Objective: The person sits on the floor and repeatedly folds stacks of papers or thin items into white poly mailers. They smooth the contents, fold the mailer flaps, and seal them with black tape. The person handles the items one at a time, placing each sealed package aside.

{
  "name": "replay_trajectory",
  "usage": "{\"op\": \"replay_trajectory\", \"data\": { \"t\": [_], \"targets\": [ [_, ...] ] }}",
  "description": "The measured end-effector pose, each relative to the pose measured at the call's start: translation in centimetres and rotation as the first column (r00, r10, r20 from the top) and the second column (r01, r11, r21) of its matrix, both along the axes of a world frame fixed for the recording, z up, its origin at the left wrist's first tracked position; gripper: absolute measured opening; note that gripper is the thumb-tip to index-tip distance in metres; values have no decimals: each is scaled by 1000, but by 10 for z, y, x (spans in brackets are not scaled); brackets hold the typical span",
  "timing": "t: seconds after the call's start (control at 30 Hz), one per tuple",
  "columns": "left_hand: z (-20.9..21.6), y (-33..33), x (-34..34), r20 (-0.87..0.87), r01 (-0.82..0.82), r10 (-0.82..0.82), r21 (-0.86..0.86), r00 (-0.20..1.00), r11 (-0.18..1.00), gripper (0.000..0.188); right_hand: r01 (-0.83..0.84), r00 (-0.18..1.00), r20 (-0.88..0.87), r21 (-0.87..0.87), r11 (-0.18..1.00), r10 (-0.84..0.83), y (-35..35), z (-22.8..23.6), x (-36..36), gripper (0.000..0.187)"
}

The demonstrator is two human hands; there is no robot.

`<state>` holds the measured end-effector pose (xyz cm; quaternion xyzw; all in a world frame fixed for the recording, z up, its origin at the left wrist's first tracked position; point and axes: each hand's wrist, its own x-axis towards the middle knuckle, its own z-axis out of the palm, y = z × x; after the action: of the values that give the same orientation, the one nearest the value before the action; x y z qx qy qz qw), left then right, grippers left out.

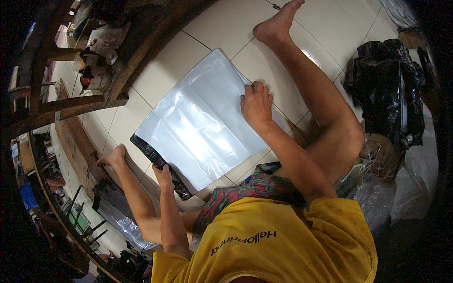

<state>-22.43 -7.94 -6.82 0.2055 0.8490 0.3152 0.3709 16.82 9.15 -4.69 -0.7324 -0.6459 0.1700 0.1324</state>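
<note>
A glossy, pale grey plastic sheet (198, 113) with faint fold lines lies on the floor between my legs. Along its left edge runs a narrow band of shiny black plastic (150, 152). My left hand (163, 176) is closed on the lower part of this black band, its thumb on top. At the sheet's right edge, my right hand (257, 106) has its fingers curled over and pinching the pale plastic. Whether the sheet is one layer or several cannot be made out.
Light floor tiles (165, 66) lie around the sheet. A wooden frame (80, 101) with objects on it stands at the upper left. To the right are a crumpled black plastic bundle (384, 85) and clear plastic wrapping (373, 198). My bare legs stretch out either side.
</note>
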Motion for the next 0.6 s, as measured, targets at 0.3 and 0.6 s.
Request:
{"op": "replay_trajectory", "data": {
  "t": [0.3, 0.6],
  "targets": [
    [-6, -4, -6, -4, 6, -6, 10, 1000, 1000, 55, -13, 999, -40, 31, 999, 15, 1, 5, 9, 29],
    [-5, -4, -5, 16, -14, 14, 16, 1000, 1000, 54, -85, 995, -40, 107, 991, 90, -5, 0, 4, 35]
  ]
}}
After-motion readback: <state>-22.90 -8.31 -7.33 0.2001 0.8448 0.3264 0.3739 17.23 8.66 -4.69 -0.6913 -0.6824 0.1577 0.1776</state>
